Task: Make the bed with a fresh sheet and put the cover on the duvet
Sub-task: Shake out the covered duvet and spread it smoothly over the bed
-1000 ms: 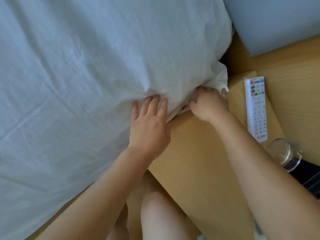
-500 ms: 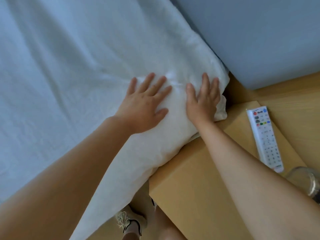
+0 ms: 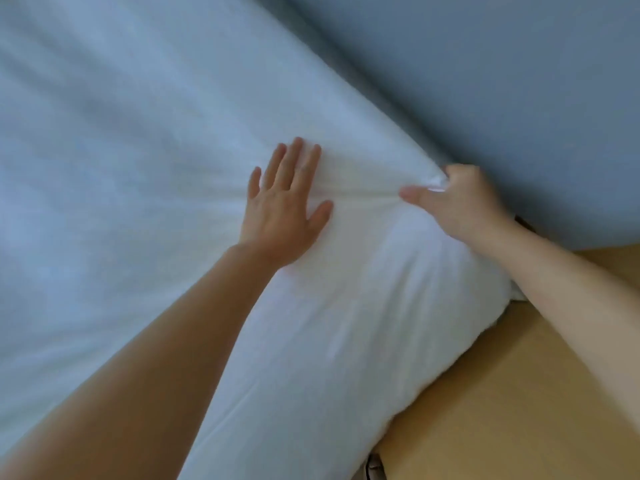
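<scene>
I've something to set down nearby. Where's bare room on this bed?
Free: the wide sheet left of the left hand, below the blue-grey panel; also the wooden top bordering the sheet's right edge. Crowded: the sheet's corner, where the right hand grips bunched fabric beside the panel.

The single head-worn camera is looking steeply down and forward, sitting close above the corner of the white fabric sheet [image 3: 138,168], with the light wooden surface [image 3: 519,393] showing at lower right.

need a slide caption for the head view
Left hand pressed flat on the white sheet while the right hand grips a bunch of it at the bed corner.
</scene>
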Action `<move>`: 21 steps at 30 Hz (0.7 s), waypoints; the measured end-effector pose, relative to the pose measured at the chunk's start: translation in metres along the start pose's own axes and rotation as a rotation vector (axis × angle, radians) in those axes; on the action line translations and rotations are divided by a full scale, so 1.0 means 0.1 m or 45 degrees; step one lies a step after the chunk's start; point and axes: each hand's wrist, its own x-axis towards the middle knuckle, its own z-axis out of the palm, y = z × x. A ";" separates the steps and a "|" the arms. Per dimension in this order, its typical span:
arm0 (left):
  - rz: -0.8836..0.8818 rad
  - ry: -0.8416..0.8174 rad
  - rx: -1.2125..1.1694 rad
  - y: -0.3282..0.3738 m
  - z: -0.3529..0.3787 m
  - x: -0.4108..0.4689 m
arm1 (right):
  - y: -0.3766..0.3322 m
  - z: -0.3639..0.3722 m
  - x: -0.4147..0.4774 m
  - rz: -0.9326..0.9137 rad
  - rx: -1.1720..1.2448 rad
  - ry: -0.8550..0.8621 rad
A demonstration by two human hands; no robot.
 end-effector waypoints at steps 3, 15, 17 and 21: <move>0.036 -0.203 0.089 -0.07 0.22 -0.13 | 0.21 0.11 0.05 0.152 -0.084 0.100; -0.099 -0.139 -0.042 0.10 0.51 -1.66 | -0.05 1.30 -1.48 -0.470 -0.719 -0.059; -0.092 -0.163 -0.025 0.14 0.58 -2.13 | 0.12 1.38 -1.97 -0.595 -0.808 -0.299; -0.115 -0.209 -0.004 0.10 0.65 -2.99 | 0.46 1.13 -2.41 -1.040 -0.958 -0.675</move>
